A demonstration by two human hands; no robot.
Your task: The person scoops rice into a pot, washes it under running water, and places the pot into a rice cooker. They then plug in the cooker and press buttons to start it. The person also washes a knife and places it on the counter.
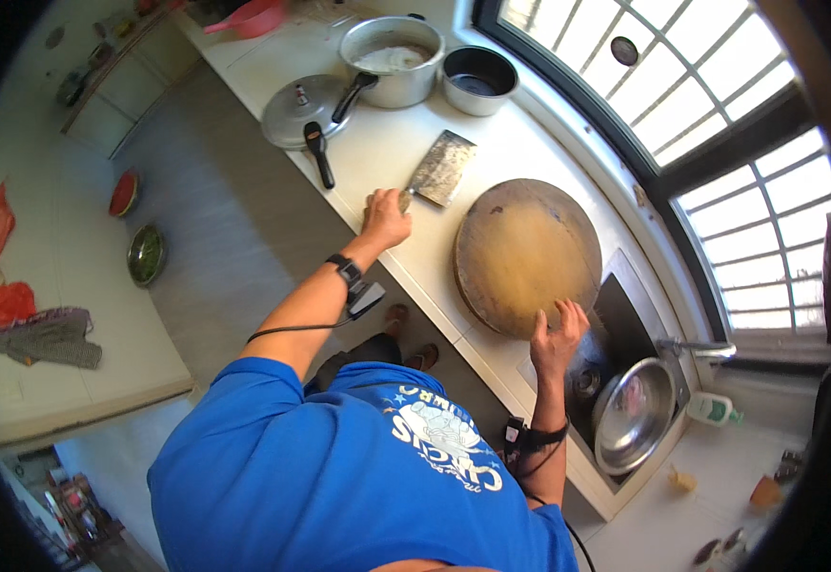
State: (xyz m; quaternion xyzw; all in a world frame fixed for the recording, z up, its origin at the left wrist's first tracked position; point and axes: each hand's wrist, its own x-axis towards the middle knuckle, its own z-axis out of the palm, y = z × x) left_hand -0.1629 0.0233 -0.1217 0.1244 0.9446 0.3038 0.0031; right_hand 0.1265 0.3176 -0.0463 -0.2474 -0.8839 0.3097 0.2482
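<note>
My left hand is closed around the handle of a cleaver near the counter's front edge. The cleaver's broad, stained blade lies flat against or just over the white countertop; I cannot tell which. To its right sits a thick round wooden chopping block, its top bare and worn yellowish in the middle. At the block's near right rim is my right hand, thumb and fingers apart, with fingertips at the edge of the wood. It grasps nothing that I can see.
Beyond the cleaver stand a pressure cooker pot with pale contents, its lid, and a dark-lined pot. A sink holding a steel basin adjoins the block, under a faucet. A barred window runs behind.
</note>
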